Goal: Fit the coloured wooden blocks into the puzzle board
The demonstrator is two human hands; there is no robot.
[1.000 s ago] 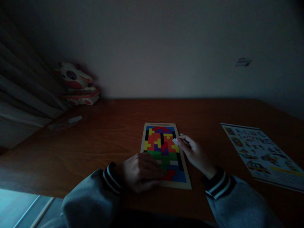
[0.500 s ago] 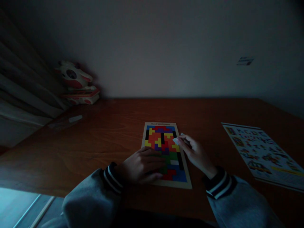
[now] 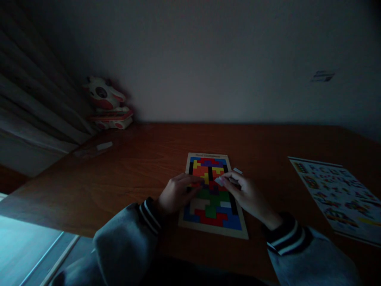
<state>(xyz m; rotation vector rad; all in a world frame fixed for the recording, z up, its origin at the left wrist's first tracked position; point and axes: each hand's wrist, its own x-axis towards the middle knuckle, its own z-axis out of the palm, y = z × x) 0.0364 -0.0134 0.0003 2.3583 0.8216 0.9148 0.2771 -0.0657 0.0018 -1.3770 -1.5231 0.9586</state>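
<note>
A wooden puzzle board [image 3: 212,232] filled with coloured blocks lies on the table in front of me. My left hand [image 3: 180,190] is over its left middle part, fingers stretched out and thumb apart, with red showing between them. Between the thumb and fingertips of my right hand [image 3: 242,192] is a small white block [image 3: 219,181], held above the right middle of the board. A second white piece [image 3: 237,171] shows just past my right fingers, beside the board. Near the board's lower left, a bare beige patch [image 3: 199,205] is visible among the blocks.
A printed picture sheet [image 3: 339,194] lies at the right. A toy cow with a red-and-white base [image 3: 110,119] stands at the back left, near a curtain [image 3: 38,107]. A small white strip [image 3: 104,145] is on the table [image 3: 133,171] at the left.
My left hand has lifted and moved up the board, uncovering its lower left blocks. My right hand has brought the white block slightly inward over the board. The view has turned slightly left.
</note>
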